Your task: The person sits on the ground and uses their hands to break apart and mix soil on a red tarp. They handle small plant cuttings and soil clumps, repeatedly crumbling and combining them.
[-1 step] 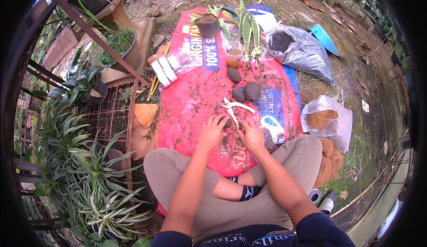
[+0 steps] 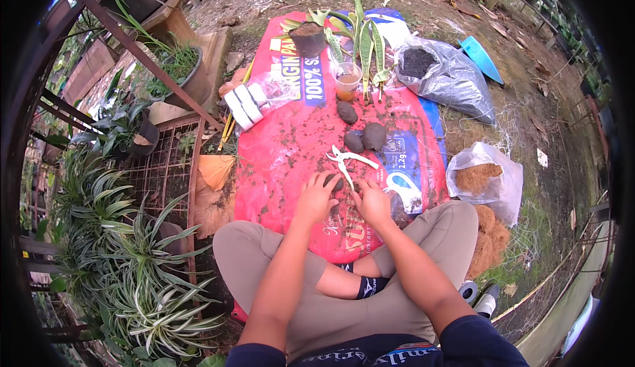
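Observation:
On the red plastic sheet (image 2: 278,142), my left hand (image 2: 315,196) curls its fingers over a dark soil lump (image 2: 336,182), which shows partly past the fingertips. My right hand (image 2: 372,203) rests close beside it, fingers bent and a little apart, with nothing visible in them. White-handled pruning shears (image 2: 345,161) lie just beyond both hands, one handle end reaching between them. Farther out, three dark, rounded soil lumps sit together: one on the right (image 2: 374,136), one on the left (image 2: 354,142) and one behind (image 2: 346,112).
Beyond the lumps stand a plastic cup of brown liquid (image 2: 347,86), snake plant cuttings (image 2: 368,46) and a black pot (image 2: 308,39). White rolls (image 2: 244,106) lie left. At right are a bag of dark material (image 2: 450,79), a blue scoop (image 2: 481,59) and a bag of brown fibre (image 2: 486,178).

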{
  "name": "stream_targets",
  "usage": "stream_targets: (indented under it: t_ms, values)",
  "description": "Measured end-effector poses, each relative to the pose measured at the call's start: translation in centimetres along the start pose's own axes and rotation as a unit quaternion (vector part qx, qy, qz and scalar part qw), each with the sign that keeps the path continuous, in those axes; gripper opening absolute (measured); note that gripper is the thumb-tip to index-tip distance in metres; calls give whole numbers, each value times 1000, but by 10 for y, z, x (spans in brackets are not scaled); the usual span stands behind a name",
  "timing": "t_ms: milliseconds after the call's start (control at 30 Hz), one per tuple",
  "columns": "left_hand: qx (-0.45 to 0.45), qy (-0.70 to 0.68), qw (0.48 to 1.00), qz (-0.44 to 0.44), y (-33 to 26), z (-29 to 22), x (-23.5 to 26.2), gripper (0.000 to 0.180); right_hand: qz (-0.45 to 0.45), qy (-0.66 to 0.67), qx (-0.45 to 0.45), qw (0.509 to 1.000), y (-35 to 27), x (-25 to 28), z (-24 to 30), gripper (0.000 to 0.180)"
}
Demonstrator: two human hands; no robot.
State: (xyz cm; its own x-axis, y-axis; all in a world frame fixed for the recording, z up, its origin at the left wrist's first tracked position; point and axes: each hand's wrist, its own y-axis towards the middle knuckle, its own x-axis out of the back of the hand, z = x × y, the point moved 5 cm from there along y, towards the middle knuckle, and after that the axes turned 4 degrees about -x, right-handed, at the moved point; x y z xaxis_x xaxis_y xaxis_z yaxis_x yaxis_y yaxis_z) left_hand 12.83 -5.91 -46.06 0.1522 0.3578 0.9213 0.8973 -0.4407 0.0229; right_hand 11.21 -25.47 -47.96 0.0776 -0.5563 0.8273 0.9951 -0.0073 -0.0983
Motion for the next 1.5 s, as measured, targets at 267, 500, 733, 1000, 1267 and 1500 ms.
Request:
stream_targets:
  t_ms: [267, 500, 733, 1000, 1267, 1500]
  values:
    - [101, 11, 993, 56, 0, 9, 2, 77, 2, -53, -34, 998, 10, -22, 8, 26]
    - [137, -9, 984, 113, -5, 10, 4, 79, 53, -54, -78, 994, 12, 2, 14, 24]
    - [162, -11, 984, 78, -4, 24, 2, 72, -170, -129, 2, 977, 47, 16, 5, 37]
    - [206, -60, 976, 47, -8, 30, 19, 74, -39, -128, 10, 991, 62, 20, 36, 37]
    - [212, -62, 975, 36, -1, 24, 25, 60, -98, -145, 93, 980, 27, 56, 61, 27]
    - [204, -66, 976, 34, -5, 30, 20, 60, -162, -78, 139, 974, 15, 70, 67, 27]
